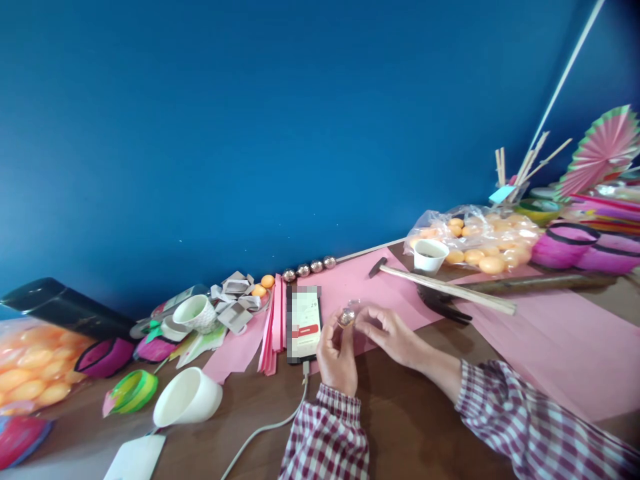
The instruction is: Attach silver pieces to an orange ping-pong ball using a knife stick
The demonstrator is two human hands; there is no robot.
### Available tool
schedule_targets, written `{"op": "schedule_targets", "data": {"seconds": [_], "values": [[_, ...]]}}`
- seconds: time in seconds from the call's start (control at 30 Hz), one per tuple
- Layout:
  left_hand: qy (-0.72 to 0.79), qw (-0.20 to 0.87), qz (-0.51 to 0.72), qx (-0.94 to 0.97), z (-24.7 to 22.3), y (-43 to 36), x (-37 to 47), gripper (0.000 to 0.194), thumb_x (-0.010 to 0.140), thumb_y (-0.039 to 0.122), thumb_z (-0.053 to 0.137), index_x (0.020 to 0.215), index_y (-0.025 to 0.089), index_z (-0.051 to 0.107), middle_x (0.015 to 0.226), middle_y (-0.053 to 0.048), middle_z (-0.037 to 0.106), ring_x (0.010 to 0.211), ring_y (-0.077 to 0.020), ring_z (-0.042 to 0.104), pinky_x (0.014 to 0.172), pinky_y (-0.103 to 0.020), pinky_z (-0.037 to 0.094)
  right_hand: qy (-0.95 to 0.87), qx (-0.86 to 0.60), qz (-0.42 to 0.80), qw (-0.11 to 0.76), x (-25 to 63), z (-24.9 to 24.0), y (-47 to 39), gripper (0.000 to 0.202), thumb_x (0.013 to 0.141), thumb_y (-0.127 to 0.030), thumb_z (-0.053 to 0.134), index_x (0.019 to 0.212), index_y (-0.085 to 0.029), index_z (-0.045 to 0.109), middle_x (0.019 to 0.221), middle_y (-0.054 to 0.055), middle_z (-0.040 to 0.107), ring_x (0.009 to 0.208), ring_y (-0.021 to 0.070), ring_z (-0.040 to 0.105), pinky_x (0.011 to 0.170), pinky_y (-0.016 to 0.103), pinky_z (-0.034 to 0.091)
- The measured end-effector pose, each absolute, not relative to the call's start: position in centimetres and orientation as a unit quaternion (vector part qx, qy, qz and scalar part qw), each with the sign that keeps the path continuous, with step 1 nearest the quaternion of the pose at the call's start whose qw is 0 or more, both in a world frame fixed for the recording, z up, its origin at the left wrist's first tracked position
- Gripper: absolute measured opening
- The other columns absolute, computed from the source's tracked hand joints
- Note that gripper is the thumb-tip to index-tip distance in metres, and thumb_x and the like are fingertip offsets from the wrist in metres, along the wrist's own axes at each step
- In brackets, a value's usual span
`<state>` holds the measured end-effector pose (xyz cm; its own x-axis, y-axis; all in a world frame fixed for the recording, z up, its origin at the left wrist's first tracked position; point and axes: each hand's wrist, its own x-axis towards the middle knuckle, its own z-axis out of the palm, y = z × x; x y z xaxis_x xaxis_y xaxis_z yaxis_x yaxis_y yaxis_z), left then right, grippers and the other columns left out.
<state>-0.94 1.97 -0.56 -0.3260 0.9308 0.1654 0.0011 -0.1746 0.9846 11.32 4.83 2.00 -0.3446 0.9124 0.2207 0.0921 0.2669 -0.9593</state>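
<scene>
left hand (337,357): fingers curled in, small shiny metallic ball-like piece (346,317) pinched upright at the fingertips. right hand (393,337): partly curled, thumb and index close together right beside that piece; can't tell if they grip it or some small clear bit (354,303) next to it. both hands are over the brown table (400,413), at the near edge of the pink paper sheet (370,280).

just left of the hands: black-edged smartphone (305,327), lit screen, white cable (265,427) plugged into its near end. beyond that, a stack of folded pink paper strips (273,333).

four shiny metallic balls (303,270) in a row by the blue wall (300,133), far side of the pink sheet. right of the hands: hammer with pale wooden handle (445,287), lying across a second dark-headed tool with brown wooden handle (535,285). white paper cup (430,255) stands in front of the clear bag of orange balls (480,240). larger white cup (187,398) is tipped, near left.
</scene>
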Motion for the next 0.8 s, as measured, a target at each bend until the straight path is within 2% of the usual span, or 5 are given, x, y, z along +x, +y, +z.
{"op": "schedule_targets", "data": {"seconds": [0.53,0.8], "values": [[0.523,0.366,0.616,0.462,-0.44,1.80,-1.05,0.034,0.075,0.029,0.056,0.106,0.015,0.055,0.108,-0.011,0.061,0.101,-0.0214,0.056,0.090,-0.037,0.041,-0.674,-0.373,0.473,0.427,11.33,2.17,5.01,0.018,0.079,-0.032,0.052,0.072,-0.016,0.057,0.076,0.002,0.059,0.081,0.0162,0.054,0.075,0.030,0.042],[0.528,0.362,0.619,0.456,-0.45,1.88,-1.03,0.035,0.074,0.030,0.057,0.106,0.015,0.056,0.109,-0.011,0.060,0.102,-0.0216,0.055,0.091,-0.037,0.041,-0.688,-0.355,0.468,0.426,11.32,2.21,4.99,0.015,0.080,-0.027,0.050,0.070,-0.016,0.056,0.085,0.004,0.059,0.082,0.0152,0.053,0.078,0.030,0.042]]}}
